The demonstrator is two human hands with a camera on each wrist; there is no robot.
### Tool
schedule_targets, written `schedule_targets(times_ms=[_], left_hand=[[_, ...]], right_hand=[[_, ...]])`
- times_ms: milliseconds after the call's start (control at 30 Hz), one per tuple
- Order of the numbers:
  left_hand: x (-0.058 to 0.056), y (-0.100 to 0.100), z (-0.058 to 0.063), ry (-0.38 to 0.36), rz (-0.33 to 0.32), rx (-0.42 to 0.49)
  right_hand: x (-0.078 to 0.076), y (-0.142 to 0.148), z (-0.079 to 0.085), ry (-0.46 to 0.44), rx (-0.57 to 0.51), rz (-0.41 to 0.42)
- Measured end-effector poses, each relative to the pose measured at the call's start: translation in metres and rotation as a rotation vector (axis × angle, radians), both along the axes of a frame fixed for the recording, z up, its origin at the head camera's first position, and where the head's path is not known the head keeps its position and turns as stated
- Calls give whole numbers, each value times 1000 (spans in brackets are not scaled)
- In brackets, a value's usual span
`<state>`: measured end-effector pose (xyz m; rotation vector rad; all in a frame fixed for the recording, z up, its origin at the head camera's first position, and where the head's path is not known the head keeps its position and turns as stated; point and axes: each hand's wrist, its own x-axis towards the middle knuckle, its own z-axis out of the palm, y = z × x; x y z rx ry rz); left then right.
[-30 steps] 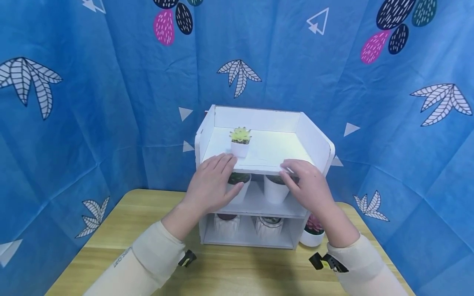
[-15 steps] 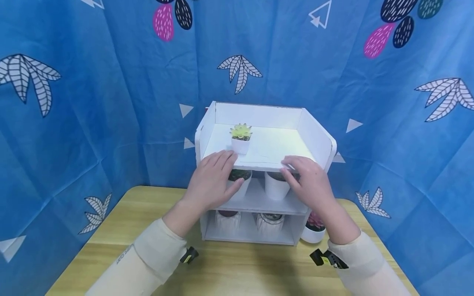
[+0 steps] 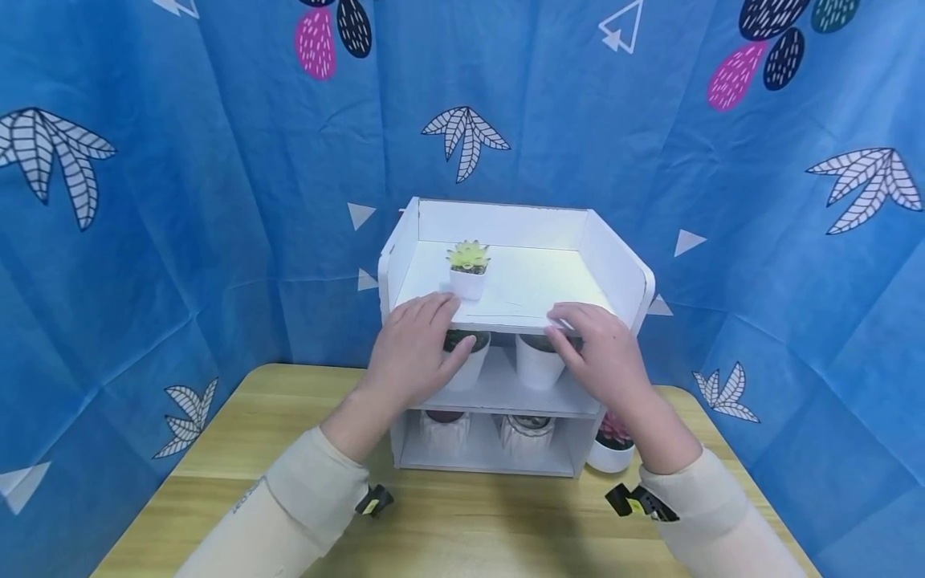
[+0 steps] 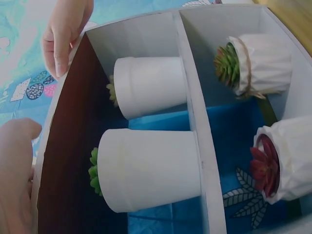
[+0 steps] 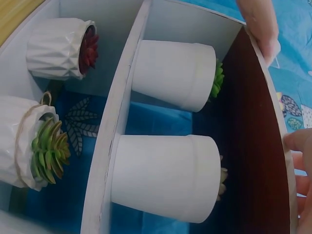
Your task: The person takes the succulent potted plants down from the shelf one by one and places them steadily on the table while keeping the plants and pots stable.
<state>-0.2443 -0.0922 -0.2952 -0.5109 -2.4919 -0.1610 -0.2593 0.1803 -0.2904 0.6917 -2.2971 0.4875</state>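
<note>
A white tiered shelf [image 3: 527, 281] stands on the table, with a small yellow-green succulent [image 3: 468, 273] in a square white pot on its top board. My left hand [image 3: 415, 345] rests its fingers on the front left of that board, just beside the small pot, with the thumb held out below the edge. Farther right, my right hand [image 3: 600, 349] touches the same front edge with relaxed fingers; its thumb lies at the edge in the right wrist view. Two plain white pots [image 4: 151, 168] with succulents stand on the middle tier, below both hands.
On the bottom tier are two ridged white pots, one with a red succulent [image 4: 265, 168], the other with a green succulent [image 5: 50, 148] and twine. A pink succulent [image 3: 613, 445] stands right of the shelf. Blue patterned cloth [image 3: 311, 201] surrounds the wooden table [image 3: 260, 433].
The head view has shifted slightly, so the scene sits a little higher in it. Both hands stay at the same places on the shelf edge, and the pots have not moved.
</note>
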Motion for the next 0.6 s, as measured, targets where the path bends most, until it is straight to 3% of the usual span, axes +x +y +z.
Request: schedule_targets(times_ms=[267,600], left_hand=[[3,4,7,30,-1,124],[2,12,18,-15,54,267]], right_hand=[[-1,-2,-1,17,9,-4],[1,-1,0,12,10,-14]])
